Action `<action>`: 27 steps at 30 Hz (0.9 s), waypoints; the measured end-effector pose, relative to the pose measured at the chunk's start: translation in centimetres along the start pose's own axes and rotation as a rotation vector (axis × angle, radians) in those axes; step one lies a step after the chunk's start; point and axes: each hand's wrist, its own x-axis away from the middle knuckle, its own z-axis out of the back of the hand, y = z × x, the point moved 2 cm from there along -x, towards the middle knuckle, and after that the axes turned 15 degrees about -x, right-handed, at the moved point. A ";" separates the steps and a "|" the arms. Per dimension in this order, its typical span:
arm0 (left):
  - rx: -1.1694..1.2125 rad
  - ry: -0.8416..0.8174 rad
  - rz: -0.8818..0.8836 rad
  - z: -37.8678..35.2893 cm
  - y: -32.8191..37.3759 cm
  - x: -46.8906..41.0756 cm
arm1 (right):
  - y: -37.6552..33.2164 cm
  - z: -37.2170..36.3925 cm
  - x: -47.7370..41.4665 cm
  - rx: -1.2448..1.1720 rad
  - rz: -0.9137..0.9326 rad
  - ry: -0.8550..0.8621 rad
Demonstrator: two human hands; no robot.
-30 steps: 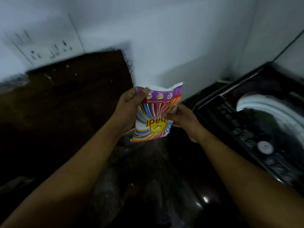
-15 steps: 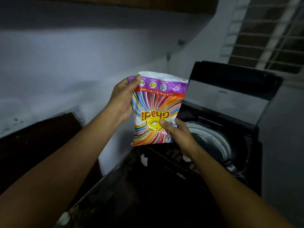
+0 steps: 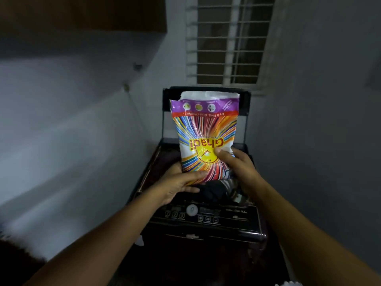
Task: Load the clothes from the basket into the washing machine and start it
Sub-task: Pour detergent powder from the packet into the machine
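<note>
A colourful detergent packet (image 3: 204,129), printed upside down from my view, is held over the open top of the dark top-loading washing machine (image 3: 206,223). My left hand (image 3: 179,180) grips the packet's lower edge from the left. My right hand (image 3: 237,164) grips its lower right side. Dark clothes (image 3: 216,190) lie in the drum just below the packet. The machine's lid (image 3: 167,112) stands raised behind it. A control panel with a white round button (image 3: 191,210) runs along the near edge.
A barred window (image 3: 226,42) is behind the machine. Grey walls close in on the left and right. A brown cabinet (image 3: 82,13) hangs at the upper left. A dark counter corner (image 3: 16,261) shows at the lower left.
My view has swung right from the counter to face the washing machine. Both hands carried the packet over the drum, and my left hand shifted from its top to its lower edge.
</note>
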 end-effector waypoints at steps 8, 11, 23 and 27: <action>0.210 -0.107 -0.067 -1.0 1.3 -4.6 | 1.8 0.1 2.5 -0.329 0.071 0.268; 0.224 -0.199 -0.128 -3.4 1.9 -5.1 | 3.2 -1.9 2.7 -0.363 0.068 0.291; -0.135 -0.558 -0.250 -7.6 1.5 -8.4 | 2.9 5.4 9.2 -0.713 0.269 0.566; -0.083 -0.525 -0.188 -8.4 2.6 -10.6 | 2.5 8.4 10.9 -0.710 0.228 0.549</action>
